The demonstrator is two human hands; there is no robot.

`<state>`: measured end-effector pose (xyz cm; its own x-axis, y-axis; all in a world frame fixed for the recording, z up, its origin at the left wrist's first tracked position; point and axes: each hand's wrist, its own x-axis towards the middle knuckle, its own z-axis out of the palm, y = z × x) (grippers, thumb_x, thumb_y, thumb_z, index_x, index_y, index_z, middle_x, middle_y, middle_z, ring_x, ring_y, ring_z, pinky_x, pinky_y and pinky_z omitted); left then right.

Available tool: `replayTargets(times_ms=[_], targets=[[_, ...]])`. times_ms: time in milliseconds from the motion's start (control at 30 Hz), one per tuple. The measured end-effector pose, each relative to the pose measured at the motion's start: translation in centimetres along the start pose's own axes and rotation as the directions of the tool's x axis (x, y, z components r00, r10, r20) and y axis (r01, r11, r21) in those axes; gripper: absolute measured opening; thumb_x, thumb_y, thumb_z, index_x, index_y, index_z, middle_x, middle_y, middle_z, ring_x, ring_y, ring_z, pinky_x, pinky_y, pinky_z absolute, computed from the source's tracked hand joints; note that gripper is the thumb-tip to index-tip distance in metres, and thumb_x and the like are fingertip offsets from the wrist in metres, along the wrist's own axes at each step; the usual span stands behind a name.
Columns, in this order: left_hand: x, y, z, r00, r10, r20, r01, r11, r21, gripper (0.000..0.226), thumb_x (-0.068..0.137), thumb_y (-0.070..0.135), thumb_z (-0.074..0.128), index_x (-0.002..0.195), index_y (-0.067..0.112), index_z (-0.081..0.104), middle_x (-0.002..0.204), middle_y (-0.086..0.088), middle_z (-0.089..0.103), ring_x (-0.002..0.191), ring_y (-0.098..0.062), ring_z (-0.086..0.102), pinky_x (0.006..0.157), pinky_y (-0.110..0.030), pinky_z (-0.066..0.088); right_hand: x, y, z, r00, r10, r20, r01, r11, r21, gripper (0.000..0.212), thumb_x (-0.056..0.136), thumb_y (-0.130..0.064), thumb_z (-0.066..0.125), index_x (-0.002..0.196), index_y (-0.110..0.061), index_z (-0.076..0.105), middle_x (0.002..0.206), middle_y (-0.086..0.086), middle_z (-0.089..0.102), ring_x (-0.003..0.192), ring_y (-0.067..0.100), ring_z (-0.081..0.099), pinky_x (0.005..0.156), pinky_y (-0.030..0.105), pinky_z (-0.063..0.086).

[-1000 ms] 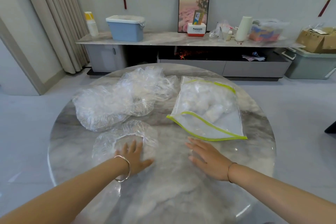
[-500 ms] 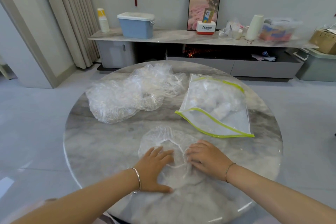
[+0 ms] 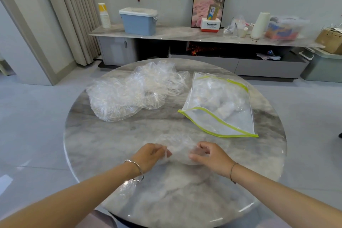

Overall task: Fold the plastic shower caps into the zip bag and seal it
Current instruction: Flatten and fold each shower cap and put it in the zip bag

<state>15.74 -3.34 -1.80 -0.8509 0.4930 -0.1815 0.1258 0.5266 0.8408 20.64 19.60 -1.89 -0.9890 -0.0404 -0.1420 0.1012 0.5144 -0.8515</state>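
A person works at a round marble table (image 3: 111,144). Near its front edge, one clear shower cap (image 3: 178,151) is held between both hands: the left hand (image 3: 150,155) pinches one side with curled fingers and the right hand (image 3: 212,157) pinches the other. Further back on the left lies a loose heap of caps (image 3: 129,94). On the right lies the zip bag (image 3: 222,105), its green-edged mouth gaping toward the person and folded caps bundled inside. A lidded blue bin (image 3: 138,21) sits on the sideboard beyond.

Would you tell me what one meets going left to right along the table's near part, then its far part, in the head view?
Near: left hand, shower cap held by both hands, right hand. Far: pile of shower caps, zip bag.
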Motion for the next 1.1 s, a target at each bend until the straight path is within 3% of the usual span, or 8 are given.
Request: replayTargets(times_ms=[167,367,533,700,833,933,1033,1100], targets=[[0.4,-0.2,0.0,0.998,-0.055,-0.011,0.054,0.997,-0.051,0.022,0.094,0.014,0.053,0.079,0.013,0.069,0.066,0.018,0.067,0.062,0.009,0.058,0.068,-0.008,0.044,0.3,-0.2,0.3,0.981,0.167,-0.098,-0.144,0.969,0.203,0.014,0.088,-0.012,0.064,0.078,-0.006,0.057,0.057,0.005,0.057,0.044,0.01,0.058,0.053,0.024,0.051],[0.8,-0.4,0.1,0.981,-0.133,-0.144,0.161,0.967,0.199,0.024,0.074,0.029,0.063,0.094,0.016,0.066,0.068,0.007,0.057,0.064,-0.009,0.051,0.066,-0.021,0.044,0.4,1.1,0.3,0.967,0.199,-0.162,-0.228,0.955,-0.187,0.025,0.083,-0.035,0.067,0.087,-0.019,0.049,0.071,-0.005,0.055,0.057,0.011,0.054,0.056,0.026,0.042],[1.2,-0.4,0.1,0.937,0.292,-0.19,-0.107,0.76,0.641,0.049,0.089,0.035,0.052,0.134,0.024,0.039,0.118,0.002,0.05,0.105,-0.016,0.053,0.085,-0.026,0.043,0.4,0.4,0.9,0.95,-0.124,-0.286,0.003,0.922,-0.388,0.037,0.088,-0.038,0.058,0.116,-0.018,0.046,0.108,-0.007,0.047,0.098,0.011,0.05,0.084,0.027,0.039],[1.5,-1.0,1.6,0.905,0.4,0.146,-0.347,0.496,0.796,0.05,0.098,0.042,0.019,0.129,0.027,0.056,0.134,0.005,0.055,0.122,-0.016,0.053,0.102,-0.032,0.04,-0.1,0.6,2.7,0.912,-0.403,-0.078,0.267,0.727,-0.633,0.053,0.09,-0.043,0.031,0.131,-0.016,0.051,0.144,0.001,0.041,0.13,0.006,0.028,0.106,0.021,0.013],[1.3,-3.0,2.0,0.958,0.164,0.234,-0.286,0.556,0.781,0.094,0.063,0.063,-0.033,0.148,0.03,-0.009,0.156,0.009,-0.012,0.146,-0.016,-0.007,0.115,-0.03,-0.006,-0.2,2.2,3.3,0.967,-0.203,0.156,0.252,0.653,-0.714,0.088,0.075,-0.062,-0.023,0.15,-0.025,0.004,0.147,-0.017,-0.017,0.136,-0.001,-0.015,0.108,0.022,-0.016],[1.3,-3.6,1.9,0.964,0.153,0.218,-0.266,0.575,0.773,0.087,0.063,0.068,-0.034,0.141,0.03,-0.022,0.148,0.013,-0.023,0.145,-0.016,-0.01,0.111,-0.028,-0.012,-0.1,2.7,3.3,0.98,-0.121,0.16,0.201,0.635,-0.746,0.076,0.09,-0.058,-0.011,0.149,-0.022,0.02,0.154,-0.01,0.009,0.143,0.012,0.017,0.111,0.025,-0.001],[1.4,-3.7,1.9,0.967,0.204,0.155,-0.243,0.537,0.808,0.064,0.09,0.057,-0.015,0.145,0.025,-0.018,0.154,0.007,0.003,0.144,-0.018,0.017,0.113,-0.034,0.01,0.1,3.8,3.6,0.969,-0.163,0.187,0.248,0.643,-0.724,0.084,0.071,-0.068,-0.028,0.144,-0.03,-0.012,0.15,-0.016,-0.017,0.141,0.006,-0.017,0.11,0.023,-0.015],[1.5,-3.7,2.3,0.961,0.221,0.167,-0.265,0.556,0.788,0.063,0.085,0.06,-0.019,0.141,0.031,-0.027,0.153,0.009,-0.007,0.143,-0.018,-0.004,0.114,-0.038,0.001,0.1,3.7,3.5,0.967,-0.139,0.214,0.251,0.673,-0.696,0.089,0.06,-0.07,-0.035,0.139,-0.033,-0.021,0.146,-0.019,-0.026,0.135,0.001,-0.027,0.109,0.022,-0.02]])
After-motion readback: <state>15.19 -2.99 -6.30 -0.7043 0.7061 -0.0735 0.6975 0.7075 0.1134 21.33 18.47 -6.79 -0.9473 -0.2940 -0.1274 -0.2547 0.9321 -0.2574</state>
